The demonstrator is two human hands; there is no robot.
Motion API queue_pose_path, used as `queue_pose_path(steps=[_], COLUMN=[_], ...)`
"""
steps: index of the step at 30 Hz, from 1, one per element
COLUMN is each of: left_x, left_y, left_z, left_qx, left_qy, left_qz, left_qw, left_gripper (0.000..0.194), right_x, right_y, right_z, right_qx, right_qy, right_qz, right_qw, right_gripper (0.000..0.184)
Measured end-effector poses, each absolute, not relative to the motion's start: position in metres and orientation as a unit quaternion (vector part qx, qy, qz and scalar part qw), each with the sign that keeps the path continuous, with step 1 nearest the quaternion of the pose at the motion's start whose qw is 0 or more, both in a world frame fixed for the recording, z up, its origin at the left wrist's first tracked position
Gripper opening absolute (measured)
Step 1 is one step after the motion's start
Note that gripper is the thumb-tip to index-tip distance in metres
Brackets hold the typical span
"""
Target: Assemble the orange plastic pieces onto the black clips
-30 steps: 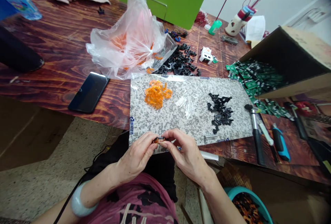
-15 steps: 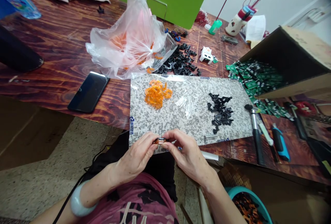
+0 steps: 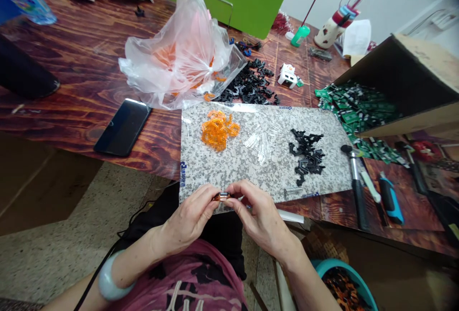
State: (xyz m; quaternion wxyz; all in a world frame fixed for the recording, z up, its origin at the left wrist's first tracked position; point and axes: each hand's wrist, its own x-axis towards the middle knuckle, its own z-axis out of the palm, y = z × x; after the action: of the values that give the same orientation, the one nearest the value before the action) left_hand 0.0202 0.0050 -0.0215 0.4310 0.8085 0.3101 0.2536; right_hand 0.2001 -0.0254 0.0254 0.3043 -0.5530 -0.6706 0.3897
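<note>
Shifted only a little to the right since the earlier frame, a small orange-and-black plastic part is held up between both hands, just over the near edge of a speckled granite-pattern board. It is pinched from each side by the fingertips of the left hand and the right hand, so it is grasped by both (neither hand is released). On the board, a pile of orange plastic pieces, a group of clear pieces and a heap of black plastic pieces are laid apart. A teal basin holding orange and black parts is seen below the right hand. A black smartphone is lying on the wooden table left of the board, and a small hammer is placed beside the board's right edge.
</note>
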Motion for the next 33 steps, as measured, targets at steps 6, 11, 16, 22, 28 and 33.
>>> queue_pose_path(steps=[6, 11, 16, 22, 28, 33], left_x=[0.020, 0.020, 0.021, 0.023, 0.022, 0.021], left_y=[0.005, 0.004, 0.004, 0.004, 0.003, 0.004], left_z=[-0.022, -0.023, -0.020, -0.021, -0.021, -0.020], left_qx=[0.808, 0.796, 0.789, 0.796, 0.806, 0.809], left_qy=[0.308, 0.328, 0.343, 0.331, 0.323, 0.324], left_qz=[0.263, 0.268, 0.273, 0.275, 0.266, 0.254], left_qw=[0.428, 0.433, 0.430, 0.425, 0.418, 0.419], left_gripper=[0.019, 0.018, 0.018, 0.018, 0.018, 0.020], right_x=[0.198, 0.197, 0.198, 0.198, 0.199, 0.201], right_y=[-0.028, -0.029, -0.030, -0.031, -0.031, -0.031], right_z=[0.026, 0.021, 0.016, 0.014, 0.016, 0.017], right_qx=[-0.549, -0.554, -0.564, -0.572, -0.556, -0.545], right_qy=[-0.686, -0.676, -0.652, -0.653, -0.679, -0.705], right_qz=[0.375, 0.370, 0.376, 0.355, 0.346, 0.336], right_qw=[0.297, 0.314, 0.340, 0.347, 0.331, 0.307], right_gripper=[0.007, 0.008, 0.016, 0.007, 0.003, 0.005])
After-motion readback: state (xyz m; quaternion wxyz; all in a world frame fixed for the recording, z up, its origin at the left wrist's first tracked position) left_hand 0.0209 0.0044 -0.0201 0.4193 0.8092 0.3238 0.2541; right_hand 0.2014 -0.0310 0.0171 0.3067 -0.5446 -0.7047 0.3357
